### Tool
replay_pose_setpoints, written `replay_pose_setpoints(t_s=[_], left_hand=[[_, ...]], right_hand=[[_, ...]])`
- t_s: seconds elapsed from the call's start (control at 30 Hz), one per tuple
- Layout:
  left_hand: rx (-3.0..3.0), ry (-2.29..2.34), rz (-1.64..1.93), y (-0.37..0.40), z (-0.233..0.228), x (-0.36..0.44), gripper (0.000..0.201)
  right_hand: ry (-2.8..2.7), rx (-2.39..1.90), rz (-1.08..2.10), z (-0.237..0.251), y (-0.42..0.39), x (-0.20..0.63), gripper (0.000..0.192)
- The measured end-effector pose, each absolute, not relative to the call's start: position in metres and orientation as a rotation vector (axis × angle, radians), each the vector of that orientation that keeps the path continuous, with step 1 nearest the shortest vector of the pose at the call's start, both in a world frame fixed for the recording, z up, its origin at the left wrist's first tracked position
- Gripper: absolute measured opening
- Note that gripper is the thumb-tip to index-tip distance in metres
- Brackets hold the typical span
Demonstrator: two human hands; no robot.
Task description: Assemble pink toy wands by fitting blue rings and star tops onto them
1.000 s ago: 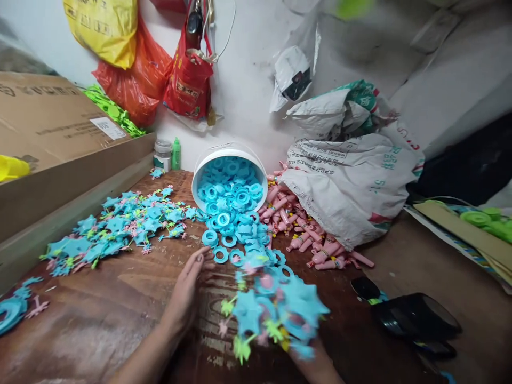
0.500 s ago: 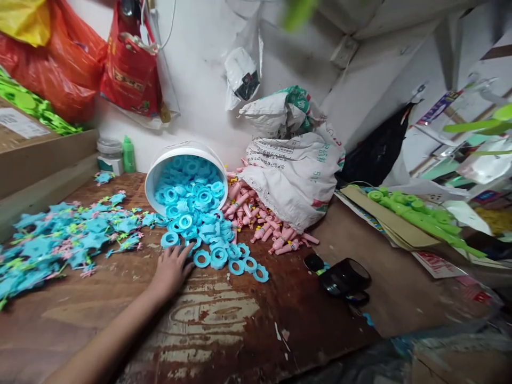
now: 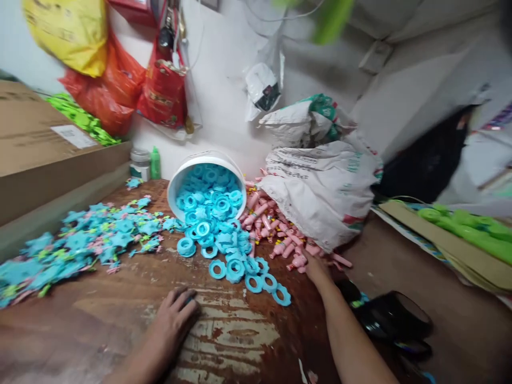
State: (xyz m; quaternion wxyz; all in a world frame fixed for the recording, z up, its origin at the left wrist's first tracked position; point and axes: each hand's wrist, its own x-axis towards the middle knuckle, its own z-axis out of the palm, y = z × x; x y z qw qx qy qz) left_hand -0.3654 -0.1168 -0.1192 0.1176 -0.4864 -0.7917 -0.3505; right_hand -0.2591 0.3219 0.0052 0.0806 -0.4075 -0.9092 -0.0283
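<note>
Head view: noted a bare right hand [image 3: 317, 268] extended to the near edge of a loose heap of pink, bottle-shaped, seemingly plastic pieces [image 3: 280, 234] on a worn, brown, wooden-looking worktop [image 3: 120, 320]. Found the heap chiefly between nine and twelve o'clock of the right grip. Judged decisive: nearest pink pieces directly at the right fingertips, contact likely but not confirmed; right hand clearly nearer than left.

Read mixed long axes across the heap, with no common direction. Logged one outlying pink piece [image 3: 342, 260] just beside the right hand at about three o'clock, lying roughly from ten to four.

Could not determine the spread of the right grip, nor any hold, owing to blur and overlap with the pieces. Located a white, crumpled, printed sack [image 3: 310, 186] at twelve o'clock of that grip, adjoining the heap.

Found a bare left hand [image 3: 176, 314] palm down on the worktop, fingers loosely bent, well apart from the pink heap at two o'clock. Saw nothing held there; could not inspect beneath the palm. Recorded light-blue, scalloped rings [image 3: 234, 242] between twelve and two of the left hand, spilling from a white, round bucket [image 3: 208, 159] on its side.
</note>
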Motion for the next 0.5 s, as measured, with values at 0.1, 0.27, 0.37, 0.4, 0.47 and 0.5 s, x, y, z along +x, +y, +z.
replay_pose_setpoints(t_s=[0.1,0.27,0.37,0.4,0.47,0.5], left_hand=[[-1.248,-2.465,-1.354,-0.142,-0.107,-0.35,0.015],[-0.305,-2.359,-2.576,-0.148,-0.069,-0.335,0.027],[0.458,-1.653,-3.252,-0.135,-0.045,-0.339,0.024],[0.641,-1.398,-3.371,-0.13,-0.037,-0.342,0.023],[0.888,-1.007,-3.477,-0.123,-0.021,-0.347,0.023],[0.942,-0.875,-3.496,-0.121,-0.015,-0.349,0.024]], right_hand=[[-2.694,-1.191,0.024,-0.013,0.307,-0.262,0.03],[-2.358,-1.177,0.179,-0.019,0.274,-0.245,0.05],[-2.224,-1.019,0.272,-0.003,0.243,-0.245,0.066],[-2.242,-0.914,0.315,0.002,0.226,-0.245,0.067],[-2.342,-0.637,0.431,0.008,0.181,-0.243,0.058],[-2.431,-0.437,0.519,0.007,0.154,-0.241,0.05]])
